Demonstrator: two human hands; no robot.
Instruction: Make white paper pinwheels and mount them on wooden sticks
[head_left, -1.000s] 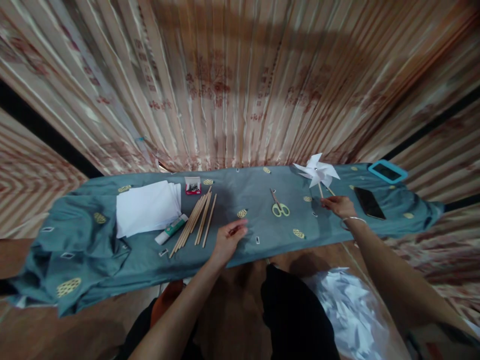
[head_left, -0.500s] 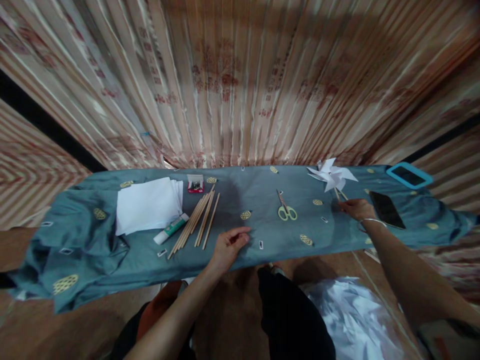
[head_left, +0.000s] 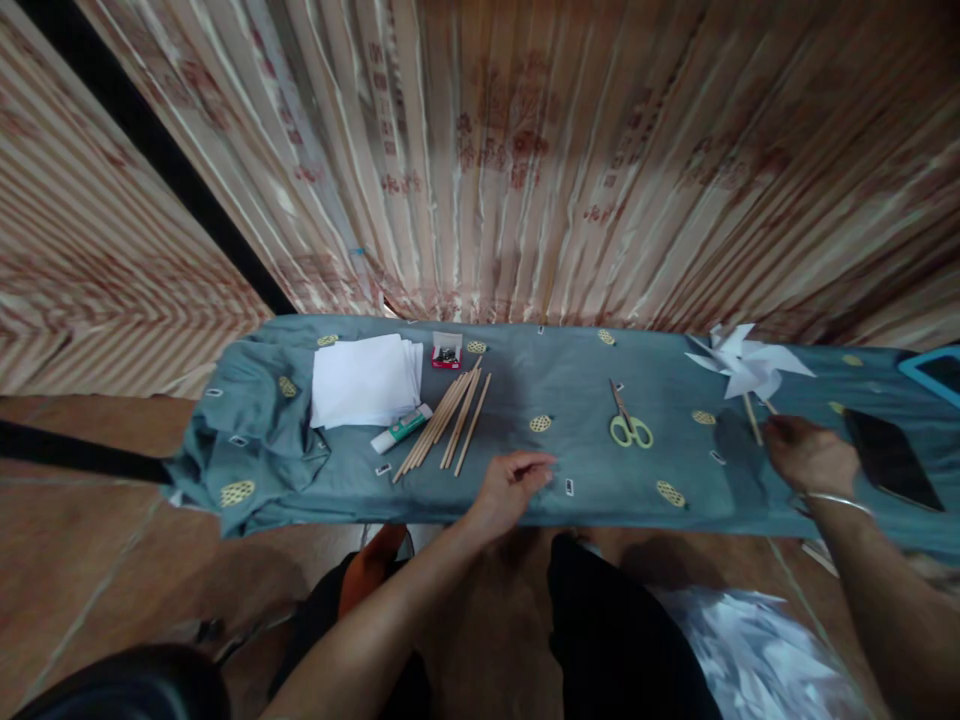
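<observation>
At the right side of the cloth, white paper pinwheels overlap, with two wooden sticks showing below them. My right hand is closed at the end of one stick; its fingertips are partly hidden. The other stick lies just left of those fingers. Over the table's front edge, my left hand holds nothing, its fingers loosely stretched and apart. Several loose wooden sticks are to its left. Green-handled scissors rest on the cloth between my two hands.
White paper sheets, a glue stick and a small red box of dark pieces lie on the left. A black phone and blue-framed device are far right. Below the green tablecloth sits a pile of white paper pieces.
My view has turned left, so the table and its things appear further right. My right hand stays by the pinwheel stick, and my left hand keeps its loose pose.
</observation>
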